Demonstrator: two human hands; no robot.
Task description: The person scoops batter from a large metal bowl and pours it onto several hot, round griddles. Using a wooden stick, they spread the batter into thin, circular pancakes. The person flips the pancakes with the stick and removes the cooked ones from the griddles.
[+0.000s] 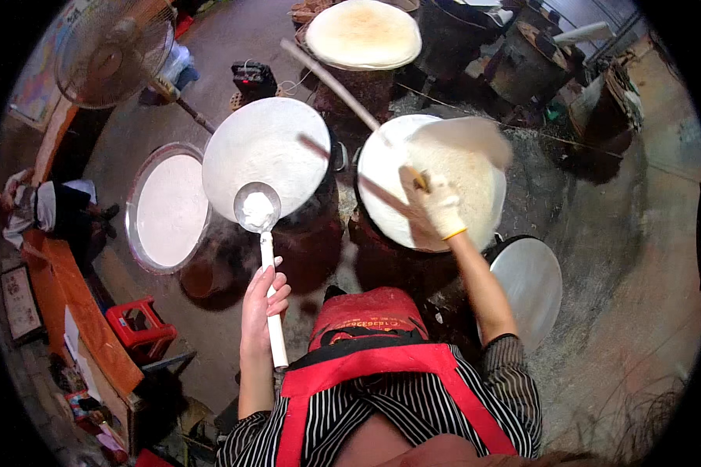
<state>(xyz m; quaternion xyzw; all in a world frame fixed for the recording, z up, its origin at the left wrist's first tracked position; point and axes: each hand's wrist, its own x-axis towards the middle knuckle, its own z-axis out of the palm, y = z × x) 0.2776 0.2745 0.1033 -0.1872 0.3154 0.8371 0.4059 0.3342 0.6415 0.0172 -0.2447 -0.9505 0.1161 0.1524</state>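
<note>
My left hand [264, 298] is wrapped around the white handle of a metal ladle [273, 211]. White batter [258, 209] fills part of its bowl, which hangs over the near edge of the left round griddle [257, 146], whose top looks pale. My right hand [439, 205], in a white knit glove with a yellow cuff, grips a yellowish-brown handle [424, 181] above the right griddle. Beneath it spreads a thin pale flatbread [473, 198]. A blurred tan sheet [464, 140] rises past the far right rim; I cannot tell whether it is flatbread or a tool's blade.
A long wooden stick [333, 82] reaches over the right griddle's far edge. Stacked flatbreads [363, 34] stand at the back. A wide basin of batter [172, 210] sits left, a metal lid [528, 292] right. A fan [114, 55], red stool [140, 328] and seated person [64, 204] are farther left.
</note>
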